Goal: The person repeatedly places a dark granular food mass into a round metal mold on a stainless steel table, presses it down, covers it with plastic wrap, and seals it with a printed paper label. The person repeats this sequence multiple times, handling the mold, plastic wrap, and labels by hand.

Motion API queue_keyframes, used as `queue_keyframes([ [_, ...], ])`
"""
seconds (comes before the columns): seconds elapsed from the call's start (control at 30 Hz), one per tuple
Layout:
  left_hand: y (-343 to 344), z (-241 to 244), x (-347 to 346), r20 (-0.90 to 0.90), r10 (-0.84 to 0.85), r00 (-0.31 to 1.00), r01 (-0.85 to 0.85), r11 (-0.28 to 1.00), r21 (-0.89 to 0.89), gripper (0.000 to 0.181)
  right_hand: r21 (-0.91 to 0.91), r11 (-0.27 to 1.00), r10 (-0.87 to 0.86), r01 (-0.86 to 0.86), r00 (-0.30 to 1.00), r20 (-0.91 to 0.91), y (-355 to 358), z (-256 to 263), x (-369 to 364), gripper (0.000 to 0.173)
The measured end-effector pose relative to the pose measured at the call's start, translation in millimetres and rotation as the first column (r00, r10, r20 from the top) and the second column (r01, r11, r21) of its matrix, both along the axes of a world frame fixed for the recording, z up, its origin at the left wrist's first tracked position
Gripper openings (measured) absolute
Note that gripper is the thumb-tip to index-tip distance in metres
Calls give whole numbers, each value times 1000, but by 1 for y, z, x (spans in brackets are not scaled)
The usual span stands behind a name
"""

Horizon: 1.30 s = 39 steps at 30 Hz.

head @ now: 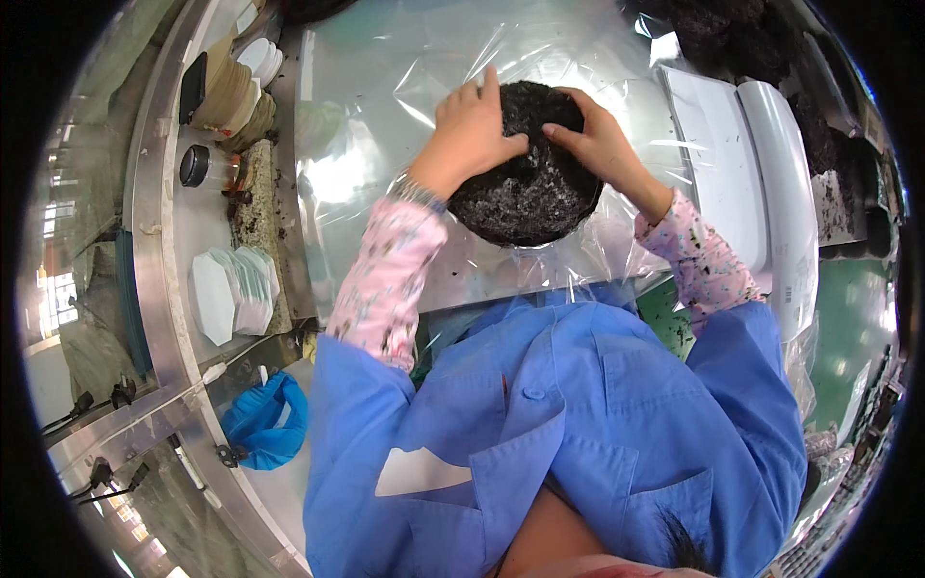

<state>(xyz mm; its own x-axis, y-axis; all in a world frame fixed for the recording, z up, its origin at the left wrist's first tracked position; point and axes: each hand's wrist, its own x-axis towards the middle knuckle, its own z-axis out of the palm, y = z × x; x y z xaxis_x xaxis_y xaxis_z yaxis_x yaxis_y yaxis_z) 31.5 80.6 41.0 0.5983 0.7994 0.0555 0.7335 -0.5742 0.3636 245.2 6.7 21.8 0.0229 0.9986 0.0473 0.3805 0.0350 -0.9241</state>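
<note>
A round, dark, rough-surfaced cake of dried matter [531, 206], perhaps seaweed, lies on clear plastic film [405, 246] over the worktop before me. My left hand [473, 130] rests on its upper left edge, thumb on top of the cake and fingers spread along the rim. On the upper right side lies my right hand [603, 141], with the thumb on the top face and the fingers curled over the edge. The cake's far rim shows between both hands. Part of its surface is whitish and crumbly.
Stacked octagonal white sheets [213, 296], a jar with a black lid [195, 166] and stacked round discs [220, 94] stand on the left shelf. At right lie white sheets [715, 159] and a large white roll [784, 217]. Dark material [744, 36] is heaped at the upper right.
</note>
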Motion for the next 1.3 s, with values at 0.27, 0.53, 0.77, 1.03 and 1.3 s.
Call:
queue_keyframes([
  [0.27, 1, -28, 15, 81, 79, 994, -97, 966, 240, 75, -23, 999, -40, 39, 998, -53, -5, -14, -5, 52],
  [0.53, -71, -3, -26, 283, -176, 943, 243, 945, -220, 32, -140, 987, -99, 76, 981, -166, 8, -2, -5, 48],
  [0.77, -76, -22, -27, 157, -393, 906, 415, 897, -150, 32, 211, 965, -197, 154, 960, 201, -5, -17, -14, 55],
  [1.03, -69, -18, -25, 152, -416, 897, 435, 890, -134, 28, 562, 744, -184, -362, 697, 693, -15, 33, -39, 31],
  [1.3, -72, -31, -44, 178, -259, 949, 226, 957, 184, 25, 219, 818, 97, -532, 502, 859, -17, -9, -38, 21],
])
